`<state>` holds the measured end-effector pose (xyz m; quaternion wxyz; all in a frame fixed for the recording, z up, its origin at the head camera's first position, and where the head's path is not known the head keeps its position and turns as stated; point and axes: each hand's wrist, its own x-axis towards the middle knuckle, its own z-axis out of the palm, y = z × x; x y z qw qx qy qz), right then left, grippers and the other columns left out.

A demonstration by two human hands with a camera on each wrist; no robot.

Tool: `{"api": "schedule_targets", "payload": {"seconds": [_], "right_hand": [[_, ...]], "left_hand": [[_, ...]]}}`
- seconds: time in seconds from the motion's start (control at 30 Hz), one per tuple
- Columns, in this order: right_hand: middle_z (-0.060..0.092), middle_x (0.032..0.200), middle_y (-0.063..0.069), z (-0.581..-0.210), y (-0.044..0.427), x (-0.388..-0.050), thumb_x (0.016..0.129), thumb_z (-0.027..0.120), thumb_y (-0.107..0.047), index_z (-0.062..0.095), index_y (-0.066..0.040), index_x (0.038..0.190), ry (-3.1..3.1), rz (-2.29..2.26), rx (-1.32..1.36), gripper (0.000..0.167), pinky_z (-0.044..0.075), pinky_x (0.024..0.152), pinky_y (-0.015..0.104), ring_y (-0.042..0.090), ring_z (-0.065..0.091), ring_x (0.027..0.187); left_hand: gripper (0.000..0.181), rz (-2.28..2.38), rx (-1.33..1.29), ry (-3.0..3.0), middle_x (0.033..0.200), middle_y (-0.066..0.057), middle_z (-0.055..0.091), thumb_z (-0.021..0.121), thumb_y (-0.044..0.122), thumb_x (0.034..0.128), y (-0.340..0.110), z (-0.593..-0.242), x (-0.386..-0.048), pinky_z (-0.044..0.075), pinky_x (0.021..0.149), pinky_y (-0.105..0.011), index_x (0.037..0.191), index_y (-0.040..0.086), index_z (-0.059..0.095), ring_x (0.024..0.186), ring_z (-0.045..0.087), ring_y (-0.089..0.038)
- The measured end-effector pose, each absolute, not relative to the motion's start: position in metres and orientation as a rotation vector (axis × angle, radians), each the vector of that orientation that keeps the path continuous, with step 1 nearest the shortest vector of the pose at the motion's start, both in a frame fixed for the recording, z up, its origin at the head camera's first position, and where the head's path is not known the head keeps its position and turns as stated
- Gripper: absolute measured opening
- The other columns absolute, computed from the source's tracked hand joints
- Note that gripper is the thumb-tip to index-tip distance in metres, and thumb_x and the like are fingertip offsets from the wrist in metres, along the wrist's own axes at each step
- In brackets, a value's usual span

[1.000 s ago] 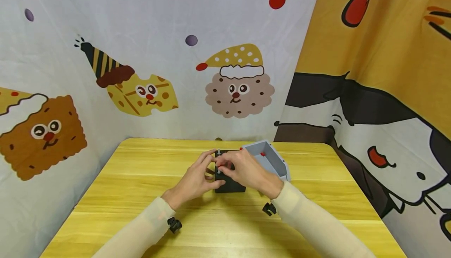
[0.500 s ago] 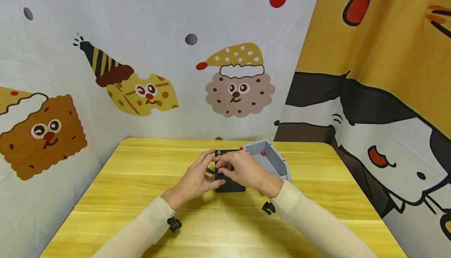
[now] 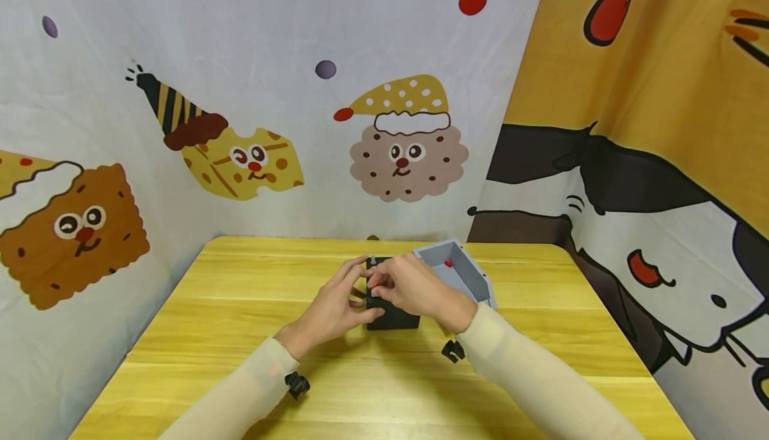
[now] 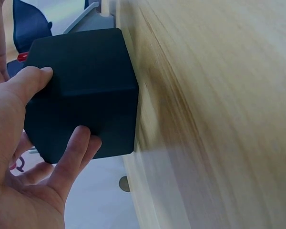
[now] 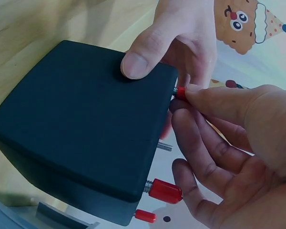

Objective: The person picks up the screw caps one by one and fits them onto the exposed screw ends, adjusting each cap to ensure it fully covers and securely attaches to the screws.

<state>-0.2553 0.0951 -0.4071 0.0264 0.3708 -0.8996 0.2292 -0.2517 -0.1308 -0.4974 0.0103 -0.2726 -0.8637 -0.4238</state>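
While the box (image 5: 86, 114) is held, the right hand (image 3: 416, 288) pinches a cap (image 5: 180, 92).

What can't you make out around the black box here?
Head: part of the black box, behind the right hand.
Head: what the red piece in the grey tray is, too small.
Right wrist: outer end of the pinched red cap, under the right hand.
Right wrist: most of the grey tray, cut off by the bottom edge.

head view: bright | table (image 3: 198, 323): soft shadows, sheen | wrist views: bluish, hazy
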Motion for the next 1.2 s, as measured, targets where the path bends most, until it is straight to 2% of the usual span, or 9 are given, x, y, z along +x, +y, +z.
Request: {"api": "schedule_targets", "payload": {"seconds": [0.2,0.53,0.8,1.0,1.2], "right_hand": [[0.090,0.101,0.001,-0.409,0.096,-0.255,0.105,0.089,-0.010,0.091,-0.010,0.112,-2.793,0.719,1.123,0.007,0.063,0.071,0.018,0.009,0.080,0.082],[0.088,0.100,0.002,-0.413,0.098,-0.252,0.102,0.090,-0.004,0.090,-0.008,0.115,-2.707,0.617,1.181,0.014,0.066,0.076,0.020,0.011,0.081,0.084],[0.089,0.104,0.003,-0.414,0.099,-0.249,0.101,0.093,-0.008,0.089,-0.008,0.122,-2.667,0.542,1.199,0.022,0.068,0.078,0.021,0.012,0.083,0.086],[0.089,0.115,0.007,-0.412,0.102,-0.247,0.101,0.093,-0.008,0.087,-0.006,0.129,-2.627,0.580,1.205,0.029,0.067,0.076,0.019,0.014,0.084,0.086],[0.088,0.125,0.008,-0.412,0.106,-0.247,0.103,0.090,-0.007,0.087,-0.008,0.133,-2.587,0.673,1.170,0.029,0.060,0.068,0.014,0.014,0.083,0.085]], "left_hand": [[0.071,-1.322,-0.854,-2.691,0.190,-0.009,0.033,0.094,0.030,0.1032,-0.131,-0.498,-0.252,0.073,0.096,-0.029,0.162,0.017,0.057,0.120,0.081,-0.031],[0.069,-1.342,-0.857,-2.695,0.190,-0.010,0.031,0.093,0.028,0.1045,-0.131,-0.497,-0.252,0.072,0.097,-0.026,0.163,0.016,0.057,0.128,0.080,-0.033],[0.067,-1.348,-0.859,-2.695,0.191,-0.010,0.030,0.092,0.026,0.1049,-0.131,-0.498,-0.251,0.073,0.098,-0.030,0.162,0.018,0.057,0.121,0.081,-0.031],[0.064,-1.340,-0.866,-2.692,0.190,-0.011,0.030,0.092,0.029,0.1052,-0.131,-0.498,-0.251,0.072,0.097,-0.027,0.159,0.019,0.058,0.120,0.081,-0.032],[0.065,-1.310,-0.869,-2.690,0.190,-0.010,0.032,0.092,0.034,0.1055,-0.131,-0.499,-0.251,0.072,0.095,-0.026,0.159,0.019,0.057,0.122,0.080,-0.032]]}}
